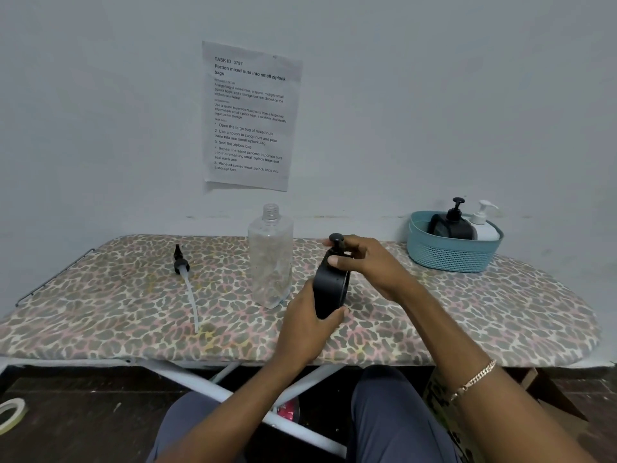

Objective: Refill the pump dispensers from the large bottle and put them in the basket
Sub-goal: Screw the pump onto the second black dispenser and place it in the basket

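Note:
A black pump dispenser (pixel 330 289) stands tilted on the leopard-print board, right of centre. My left hand (pixel 305 324) grips its lower body. My right hand (pixel 365 262) is closed around its black pump head at the top. A large clear bottle (pixel 270 259) stands upright just left of it with its neck uncapped. A loose black pump with a long white tube (pixel 187 282) lies on the board further left. At the back right a teal basket (pixel 450 253) holds a black dispenser (pixel 452 223) and a white dispenser (pixel 484 223), both upright.
The leopard-print ironing board (pixel 117 312) stands against a grey wall with a printed sheet (pixel 250 116) taped above it. A metal rack edge (pixel 53 279) runs along the board's left end. A tape roll (pixel 10 417) lies on the floor at lower left.

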